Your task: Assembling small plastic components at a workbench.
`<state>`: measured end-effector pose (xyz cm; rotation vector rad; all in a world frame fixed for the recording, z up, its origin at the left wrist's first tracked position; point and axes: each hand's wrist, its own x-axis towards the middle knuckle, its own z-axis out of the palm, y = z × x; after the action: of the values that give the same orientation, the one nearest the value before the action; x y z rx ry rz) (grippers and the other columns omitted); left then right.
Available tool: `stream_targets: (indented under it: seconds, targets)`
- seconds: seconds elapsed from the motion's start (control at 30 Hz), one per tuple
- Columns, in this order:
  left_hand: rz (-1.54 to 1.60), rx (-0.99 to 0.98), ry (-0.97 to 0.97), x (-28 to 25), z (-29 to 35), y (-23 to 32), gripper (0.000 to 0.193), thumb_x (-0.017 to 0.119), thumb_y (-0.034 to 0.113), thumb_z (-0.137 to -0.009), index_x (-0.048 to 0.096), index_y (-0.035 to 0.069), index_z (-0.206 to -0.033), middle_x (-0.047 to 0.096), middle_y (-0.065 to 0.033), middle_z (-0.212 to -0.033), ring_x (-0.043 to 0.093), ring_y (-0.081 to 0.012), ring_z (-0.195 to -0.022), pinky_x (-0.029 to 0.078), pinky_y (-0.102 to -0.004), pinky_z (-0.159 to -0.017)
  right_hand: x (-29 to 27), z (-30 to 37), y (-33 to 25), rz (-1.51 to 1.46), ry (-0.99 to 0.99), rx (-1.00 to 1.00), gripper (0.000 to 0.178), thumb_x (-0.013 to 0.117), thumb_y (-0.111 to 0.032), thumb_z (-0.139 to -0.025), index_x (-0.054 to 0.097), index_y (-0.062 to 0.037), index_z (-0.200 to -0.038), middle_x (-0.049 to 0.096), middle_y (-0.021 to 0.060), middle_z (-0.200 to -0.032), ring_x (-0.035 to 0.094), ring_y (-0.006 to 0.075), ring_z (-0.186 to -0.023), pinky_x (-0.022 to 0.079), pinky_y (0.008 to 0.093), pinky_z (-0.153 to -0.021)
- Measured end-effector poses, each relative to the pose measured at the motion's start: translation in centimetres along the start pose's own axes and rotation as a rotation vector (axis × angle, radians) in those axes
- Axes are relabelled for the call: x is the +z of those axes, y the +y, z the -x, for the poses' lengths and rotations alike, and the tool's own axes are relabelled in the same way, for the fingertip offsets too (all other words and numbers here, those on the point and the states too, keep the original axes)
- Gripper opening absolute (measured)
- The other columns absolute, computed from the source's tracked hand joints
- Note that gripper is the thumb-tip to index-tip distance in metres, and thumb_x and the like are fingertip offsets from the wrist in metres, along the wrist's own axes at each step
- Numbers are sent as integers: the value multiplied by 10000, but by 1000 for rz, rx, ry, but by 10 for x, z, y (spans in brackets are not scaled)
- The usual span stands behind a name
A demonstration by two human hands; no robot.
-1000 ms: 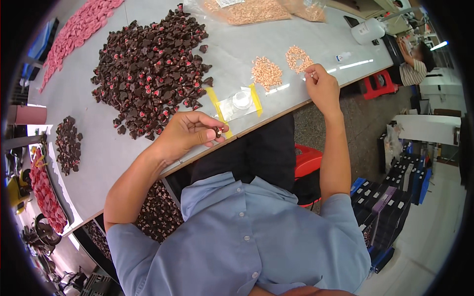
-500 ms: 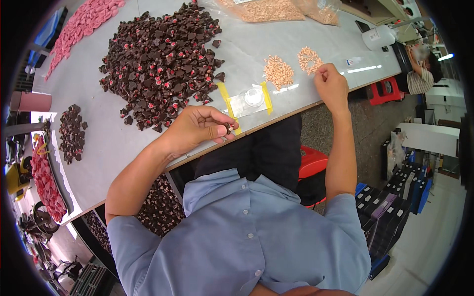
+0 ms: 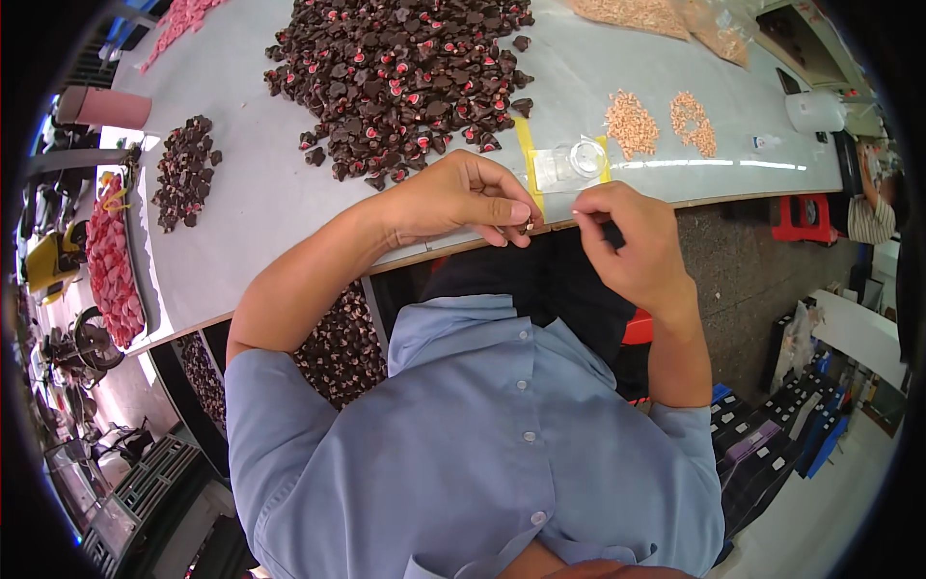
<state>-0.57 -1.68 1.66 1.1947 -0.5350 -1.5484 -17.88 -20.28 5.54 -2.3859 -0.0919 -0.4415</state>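
Note:
My left hand [image 3: 461,203] is closed at the table's front edge, pinching a small dark brown piece [image 3: 529,225] with pale bits on it. To its right my right hand [image 3: 637,246] hovers just off the edge, fingers curled in. A tiny pale speck shows at its index fingertip, too small to make out. Beyond the hands lies a round clear dish [image 3: 586,157] on a clear sheet, between strips of yellow tape [image 3: 528,154]. Right of the dish are a heap of small beige pieces [image 3: 632,125] and a ring-shaped scatter of beige pieces [image 3: 702,142].
A big pile of dark pieces with red spots [image 3: 405,87] covers the table's middle; a smaller dark pile [image 3: 185,174] lies left. A pink cup [image 3: 111,108], bags of beige pieces [image 3: 627,14] and a white bottle [image 3: 815,113] stand around. Another person [image 3: 873,207] sits far right.
My right hand has left the beige scatter and come in beside my left hand. The left still pinches its dark piece. The whole view has shifted, so the table's things sit further right.

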Motion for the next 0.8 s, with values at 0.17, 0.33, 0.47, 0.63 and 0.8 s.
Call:
stream_targets:
  seconds: [0.17,0.33,0.47,0.63,0.8]
  targets:
    - [-11,24,-32,-4,-2,-8,268,740,217,-920,703,-10,-1056,734,-106,-990,728,-169,-880,583,-256,-729,16,-12,-10,78,-55,-96,203,726,51,-811,637,-9,-983,697,107,-830,696,258,-681,529,329,-576]
    - [-9,37,-38,-3,0,-7,268,737,218,-923,698,-20,-1038,729,-106,-990,726,-166,-882,584,-250,-732,26,-10,-12,61,-29,-121,215,724,36,-830,640,-8,-1024,702,118,-837,704,266,-693,536,333,-589]
    - [14,61,-26,-3,-2,-9,247,752,199,-910,700,-21,-1012,731,-102,-958,720,-159,-865,578,-251,-725,41,-3,-26,161,79,-77,247,701,58,-840,633,2,-1070,710,141,-859,711,274,-710,550,334,-617]
    - [21,87,-32,-2,-2,-9,245,766,196,-899,699,-15,-1004,733,-93,-927,714,-150,-850,572,-251,-720,35,1,-32,185,131,-16,264,685,70,-840,621,14,-1090,715,146,-868,719,261,-722,562,322,-649]
    - [-36,47,-37,0,2,-6,205,771,172,-891,701,3,-984,737,-95,-917,714,-141,-847,557,-240,-690,16,-3,-17,-89,-99,84,153,699,57,-833,635,19,-966,697,120,-799,708,215,-687,552,296,-625]
